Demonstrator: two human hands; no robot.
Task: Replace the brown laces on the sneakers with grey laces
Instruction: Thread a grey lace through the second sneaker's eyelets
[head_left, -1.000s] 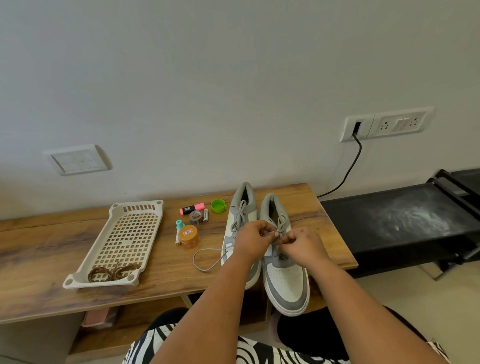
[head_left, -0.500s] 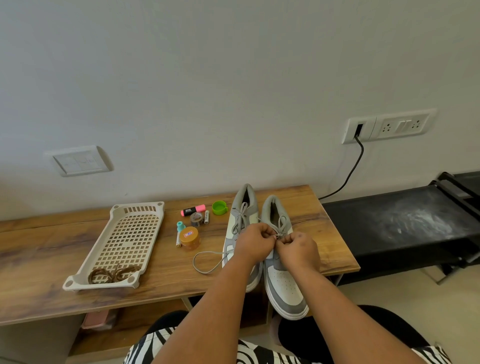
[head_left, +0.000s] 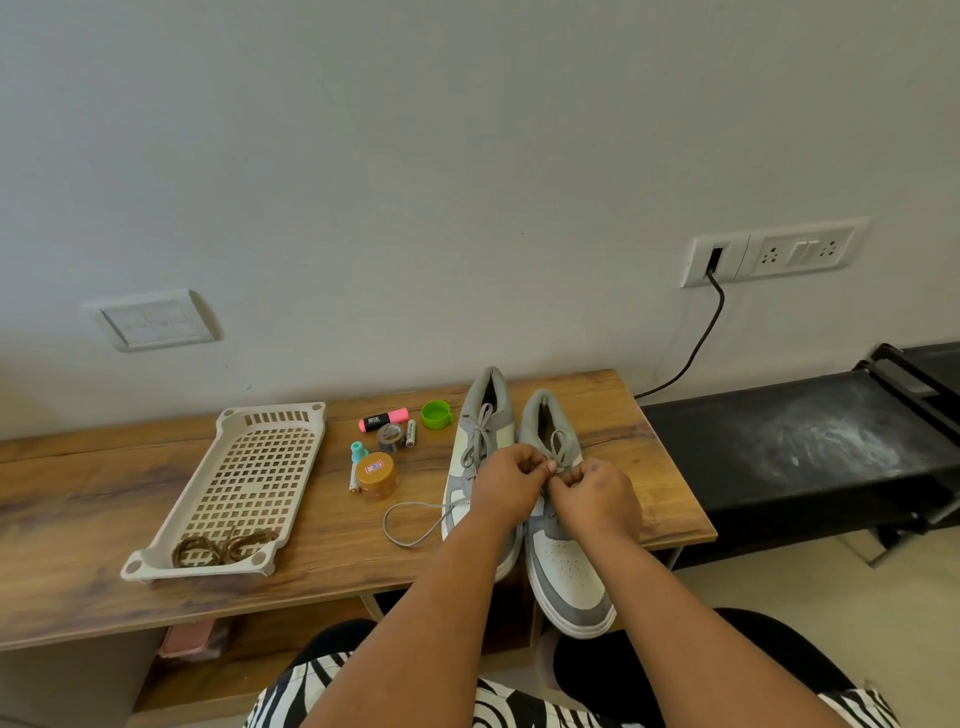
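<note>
From the head view, two grey-and-white sneakers stand side by side on the wooden bench (head_left: 649, 467), heels toward the wall and toes pointing at the person, the right sneaker (head_left: 563, 571) with its toe overhanging the front edge. The left sneaker (head_left: 485, 415) sits just beside it, its upper eyelets threaded with a grey lace. Both hands meet over the middle of the right sneaker: the left hand (head_left: 511, 483) has its fingers curled and pinches the grey lace (head_left: 558, 452) of that shoe, and the right hand (head_left: 597, 496) is curled likewise, pinching the same lace right next to the left hand's fingertips, the two nearly touching. A loose loop of grey lace (head_left: 410, 525) lies on the bench to the left of the left sneaker, trailing back toward the shoe. Farther left, a beige perforated tray (head_left: 260, 467) lies on the bench, and the brown laces (head_left: 223, 548) are bundled in its near end. Between tray and sneakers lie a pink highlighter (head_left: 383, 420), a green cap (head_left: 436, 414), a roll of tape (head_left: 390, 436), a small battery (head_left: 411, 434) and an orange-lidded jar (head_left: 378, 474). A black cable (head_left: 696, 343) runs down from a wall socket toward a black surface (head_left: 805, 447) on the right.
</note>
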